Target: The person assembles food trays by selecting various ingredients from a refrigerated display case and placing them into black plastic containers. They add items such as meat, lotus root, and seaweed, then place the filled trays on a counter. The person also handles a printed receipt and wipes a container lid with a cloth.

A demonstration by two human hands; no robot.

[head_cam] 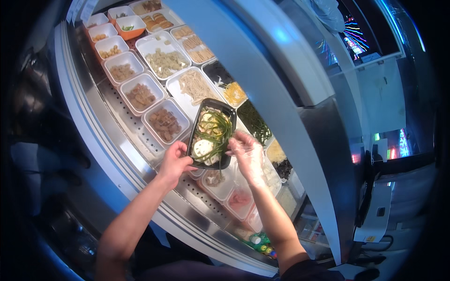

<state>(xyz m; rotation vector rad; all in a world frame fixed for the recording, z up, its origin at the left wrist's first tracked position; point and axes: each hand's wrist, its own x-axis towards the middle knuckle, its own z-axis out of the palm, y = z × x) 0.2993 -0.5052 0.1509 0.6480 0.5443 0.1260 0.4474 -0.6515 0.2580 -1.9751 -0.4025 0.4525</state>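
My left hand [177, 161], bare, grips the lower left corner of a black plastic food container [230, 109]. Inside the container lie lotus root slices [203, 148] and long green strands [223, 127] that look like seaweed or a cut vegetable; a few strands hang over its near edge. My right hand [246, 149], in a clear plastic glove, is at the container's right side with its fingers bent by the green strands. Whether its fingertips pinch any strand cannot be made out. Behind the container a white tray of pale shreds [194, 86] is partly covered.
Plastic tubs of diced food [165, 124] line the chilled counter's near side. Farther in are trays of translucent cubes [165, 63], yellow shreds [235, 94] and dark green strands [258, 123]. A metal-edged cabinet panel [274, 73] slants across the right. Bottles [262, 246] stand at the lower end.
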